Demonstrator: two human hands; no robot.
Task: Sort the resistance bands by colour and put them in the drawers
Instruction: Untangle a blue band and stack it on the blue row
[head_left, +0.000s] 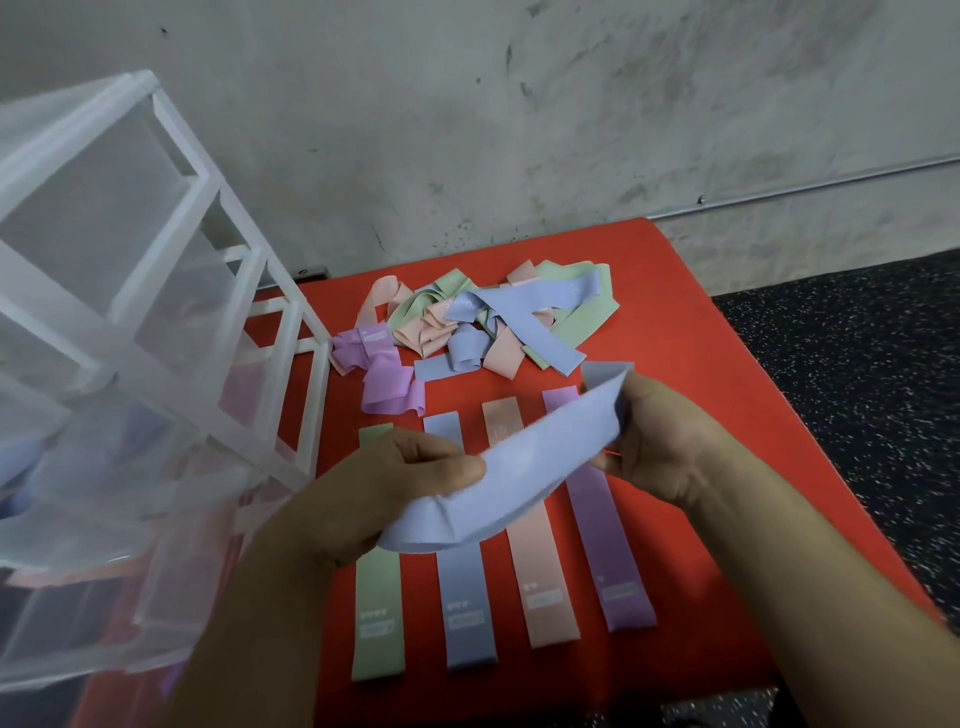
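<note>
Four flat bands (377, 597) (466, 587) (537, 561) (605, 540), one held band (519, 467)

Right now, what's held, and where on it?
Both hold one blue fabric resistance band: left hand pinches near its lower end, right hand grips the upper end.

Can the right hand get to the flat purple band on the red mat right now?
Probably not yet: the right hand pinches one end of the held blue band, which crosses above the flat purple band. It lies close below, otherwise uncovered.
</note>
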